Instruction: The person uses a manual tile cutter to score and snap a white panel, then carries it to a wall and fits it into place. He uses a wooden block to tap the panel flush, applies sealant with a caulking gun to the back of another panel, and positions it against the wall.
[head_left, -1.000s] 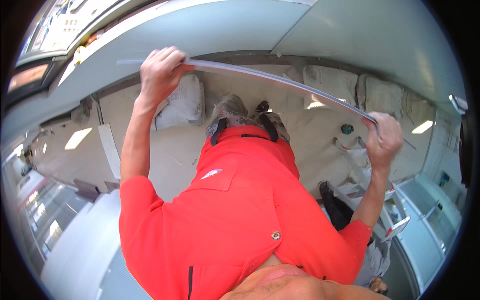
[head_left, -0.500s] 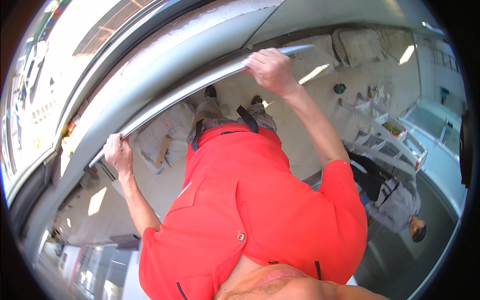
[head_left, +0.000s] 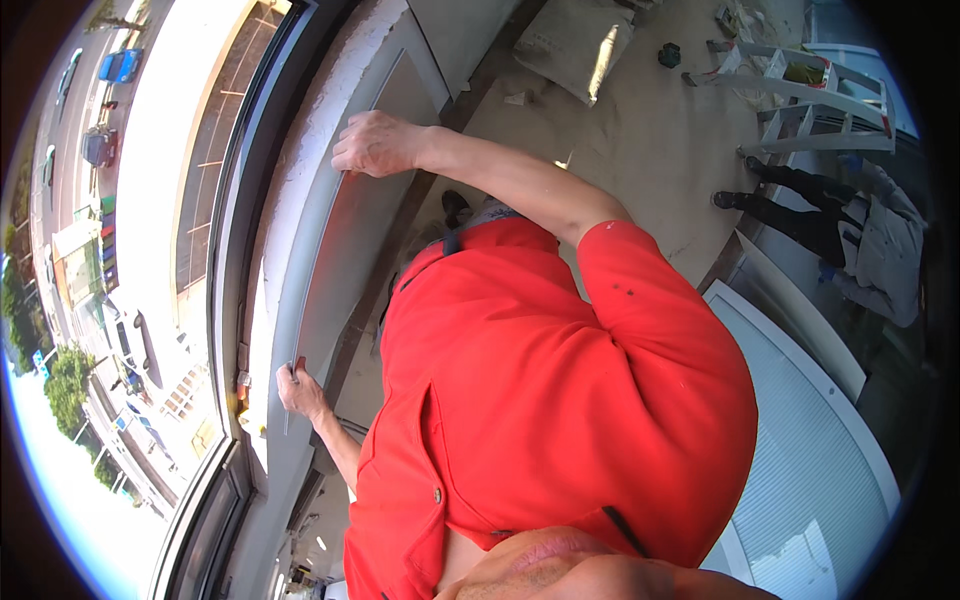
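A long grey metal strip [head_left: 335,270] lies along the pale wall just inside the dark window frame [head_left: 235,200]. My right hand [head_left: 375,145] presses on its far part, fingers curled over the edge. My left hand [head_left: 298,388] grips the near end of the strip, thumb on top. My red shirt [head_left: 540,400] fills the middle of the view and hides the floor beneath me.
Another person in dark trousers and a light jacket [head_left: 830,220] stands at the right beside a white step frame [head_left: 800,90]. A filled sack [head_left: 575,45] lies on the dusty floor. A white ribbed panel [head_left: 800,420] sits lower right. Street and cars show outside the window.
My view has swung toward the window. The strip, held out across my front before, now rests along the wall by the window frame, both hands still on it.
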